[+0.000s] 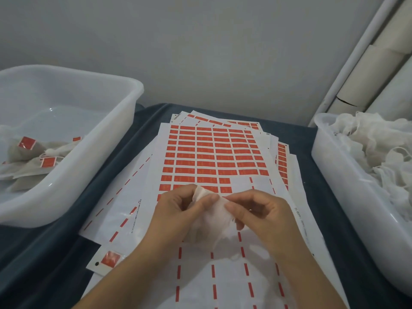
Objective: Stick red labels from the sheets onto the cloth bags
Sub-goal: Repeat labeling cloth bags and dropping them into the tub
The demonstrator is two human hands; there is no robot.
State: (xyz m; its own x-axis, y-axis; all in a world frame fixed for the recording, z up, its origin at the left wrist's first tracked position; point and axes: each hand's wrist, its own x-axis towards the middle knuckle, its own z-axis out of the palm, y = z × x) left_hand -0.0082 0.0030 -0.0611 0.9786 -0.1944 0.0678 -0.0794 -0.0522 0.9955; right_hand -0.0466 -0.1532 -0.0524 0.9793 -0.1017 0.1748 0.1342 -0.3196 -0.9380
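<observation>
Cloth bag [211, 221] held just above the near part of the top label sheet [209, 157], pinched along its upper edge by both hands: left hand [178, 210] curled on the left corner, right hand [256, 210] curled on the right. Long axis apparently running left to right between them. Nearest red labels [225, 188] just beyond the fingertips, slightly nearer the right hand. Left of the sheet, a tub [107, 139] with labelled bags; right of it, a tub [330, 166] heaped with bare ones.
</observation>
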